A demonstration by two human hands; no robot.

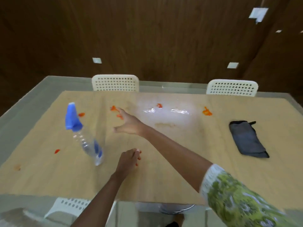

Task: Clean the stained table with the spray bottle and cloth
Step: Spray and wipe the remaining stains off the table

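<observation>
A clear spray bottle [85, 133] with a blue trigger head stands on the left part of the wooden table [164, 177]. No hand touches it. My right hand [127, 123] hovers to its right with spread fingers and holds nothing. My left hand [129, 158] rests near the table's middle, fingers loosely curled, empty. A folded dark grey cloth [247, 140] lies at the right. Several orange stains [207, 111] dot the far half, and one stain [56, 151] sits at the near left. A wet shiny patch [165, 112] lies at the far middle.
Two white perforated chairs [115, 83] [232, 87] stand behind the table's far edge, and another chair [68, 208] shows below the near edge at left. A glass border [24, 108] rims the wooden top. A dark wood wall stands behind.
</observation>
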